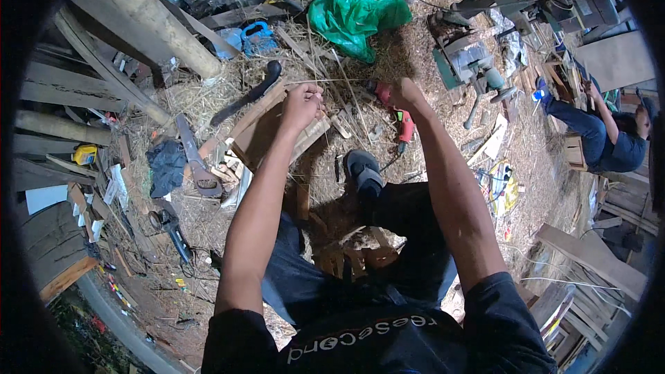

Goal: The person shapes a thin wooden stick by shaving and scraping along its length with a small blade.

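Observation:
Both arms reach forward over the littered ground. My left hand (pixel 303 107) is closed, thumb and fingers pinched together, above a wooden board (pixel 262 131). My right hand (pixel 410 95) is closed in a fist, its fingers turned away from view. A thin pale strand (pixel 346 82) runs nearly straight between the two hands; whether it is string or a slim stick I cannot tell. Just below my right hand lies a red corded power drill (pixel 404 127), partly covered by that hand. A curved dark handle-like tool (pixel 251 93) rests left of my left hand.
A handsaw (pixel 197 159) lies at left, near a black plastic bag (pixel 166 168). Ahead is a green plastic sheet (pixel 357 10). A bench machine (pixel 467 62) stands at right front. Another person (pixel 603 125) sits farther right. My shoe (pixel 364 168) is below the drill.

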`<state>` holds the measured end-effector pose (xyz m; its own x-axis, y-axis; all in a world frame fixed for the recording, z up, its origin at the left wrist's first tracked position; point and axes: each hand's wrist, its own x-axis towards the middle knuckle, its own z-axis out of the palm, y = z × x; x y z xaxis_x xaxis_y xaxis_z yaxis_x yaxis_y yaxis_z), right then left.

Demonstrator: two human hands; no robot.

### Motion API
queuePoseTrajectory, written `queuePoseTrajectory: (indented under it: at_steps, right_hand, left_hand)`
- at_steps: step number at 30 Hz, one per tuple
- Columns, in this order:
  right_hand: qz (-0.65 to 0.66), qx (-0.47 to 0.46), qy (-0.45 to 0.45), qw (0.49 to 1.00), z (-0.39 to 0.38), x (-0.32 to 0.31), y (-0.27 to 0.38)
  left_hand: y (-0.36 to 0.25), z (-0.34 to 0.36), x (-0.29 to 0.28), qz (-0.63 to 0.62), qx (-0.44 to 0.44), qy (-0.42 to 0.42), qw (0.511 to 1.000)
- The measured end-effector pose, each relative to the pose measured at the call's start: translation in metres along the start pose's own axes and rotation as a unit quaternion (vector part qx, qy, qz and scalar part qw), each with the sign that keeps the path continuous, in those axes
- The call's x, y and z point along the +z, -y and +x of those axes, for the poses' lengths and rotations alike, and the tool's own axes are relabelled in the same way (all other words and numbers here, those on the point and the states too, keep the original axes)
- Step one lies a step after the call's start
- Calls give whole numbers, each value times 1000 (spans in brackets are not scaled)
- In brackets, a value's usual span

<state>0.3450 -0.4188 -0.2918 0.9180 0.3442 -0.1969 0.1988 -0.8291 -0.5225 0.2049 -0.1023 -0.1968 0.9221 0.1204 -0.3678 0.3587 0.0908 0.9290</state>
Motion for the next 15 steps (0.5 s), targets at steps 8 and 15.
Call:
queuePoseTrajectory:
  at_steps: [8, 15]
  right_hand:
    - [121, -10, 25, 992, -41, -9, 195]
    - [20, -9, 5, 1000, -25, 4, 182]
  left_hand:
    - [24, -27, -50, 70, 4, -56, 996]
    - [-12, -36, -40, 103, 33, -51, 993]
